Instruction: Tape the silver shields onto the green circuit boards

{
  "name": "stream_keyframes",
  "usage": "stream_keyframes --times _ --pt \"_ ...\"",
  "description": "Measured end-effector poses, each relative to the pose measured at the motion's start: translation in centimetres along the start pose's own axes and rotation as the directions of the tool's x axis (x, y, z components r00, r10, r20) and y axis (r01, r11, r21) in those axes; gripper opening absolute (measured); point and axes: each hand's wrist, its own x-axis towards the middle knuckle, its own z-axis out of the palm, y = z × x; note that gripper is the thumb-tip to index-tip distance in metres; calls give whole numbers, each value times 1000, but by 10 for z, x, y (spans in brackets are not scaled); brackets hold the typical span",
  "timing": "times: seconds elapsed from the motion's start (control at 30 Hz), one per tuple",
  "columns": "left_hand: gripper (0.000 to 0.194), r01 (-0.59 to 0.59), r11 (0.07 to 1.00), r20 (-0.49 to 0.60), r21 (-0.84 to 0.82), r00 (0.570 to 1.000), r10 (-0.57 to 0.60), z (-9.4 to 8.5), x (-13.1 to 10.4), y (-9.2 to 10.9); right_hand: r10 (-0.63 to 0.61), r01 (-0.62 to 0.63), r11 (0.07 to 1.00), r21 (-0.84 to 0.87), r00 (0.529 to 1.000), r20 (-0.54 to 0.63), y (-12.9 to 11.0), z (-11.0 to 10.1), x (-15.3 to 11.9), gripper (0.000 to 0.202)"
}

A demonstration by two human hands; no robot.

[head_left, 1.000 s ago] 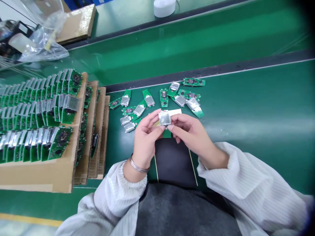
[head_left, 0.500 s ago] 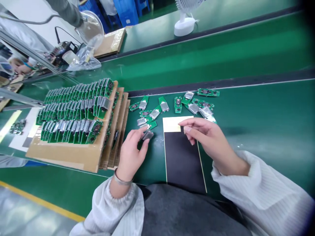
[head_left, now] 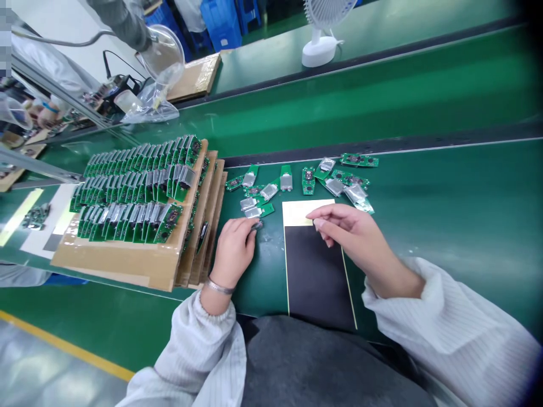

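Note:
My left hand (head_left: 234, 249) is closed over the near end of the loose boards, thumb and fingers around a circuit board (head_left: 258, 225), of which only a small shiny part shows. Just beyond it lies another green board with a silver battery pouch (head_left: 253, 212). My right hand (head_left: 345, 227) hovers at the upper right of a black sheet (head_left: 316, 271) with a pale backing strip (head_left: 296, 212) bare along its top. Its thumb and index finger are pinched together near the strip's edge; whatever is between them is too small to make out.
Several loose boards (head_left: 308, 181) lie scattered beyond the sheet. At left, stacked cardboard trays (head_left: 114, 265) carry rows of upright boards (head_left: 131, 186). A white fan (head_left: 320, 51) and a plastic bag (head_left: 150, 107) stand farther back. A co-worker's hand (head_left: 47, 115) shows at far left.
My left hand has drawn its fingers in around the board, which is now mostly hidden. One board near the middle has turned more upright. My right hand has barely moved.

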Motion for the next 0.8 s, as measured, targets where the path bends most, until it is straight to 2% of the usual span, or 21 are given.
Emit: stream_keyframes --times 0.13,0.3,0.37,0.43,0.5,0.57,0.63,0.7,0.8 --pt "26 2 1000 34 14 999 -3 -1 16 -1 6 -7 1000 -23 1000 -10 -1 0 -1 14" --pt "31 -13 1000 105 26 994 10 -10 12 0 -11 10 997 -73 1000 -17 -2 0 -1 17" --pt "35 -5 1000 100 31 995 2 -11 8 -2 -35 31 990 -139 999 -29 -2 -3 0 18" --pt "37 -1 1000 83 27 997 -2 -13 7 -2 -100 80 955 -284 993 -58 -3 -10 2 16" --pt "35 1 1000 38 13 999 -1 -18 7 1 -214 151 853 -499 974 -71 -5 -21 3 12" --pt "29 -4 1000 -41 -7 999 4 -26 10 10 -331 182 674 -716 941 -73 -9 -35 4 10" --pt "22 -32 999 -109 -40 994 28 -31 16 25 -399 159 496 -854 915 -61 -13 -45 6 10" --pt "18 -89 994 -91 -67 992 82 -31 26 42 -401 160 380 -911 916 -6 -15 -48 8 12" --pt "23 -141 989 17 -38 990 142 -15 46 63 -321 270 248 -930 929 184 -11 -37 16 18"
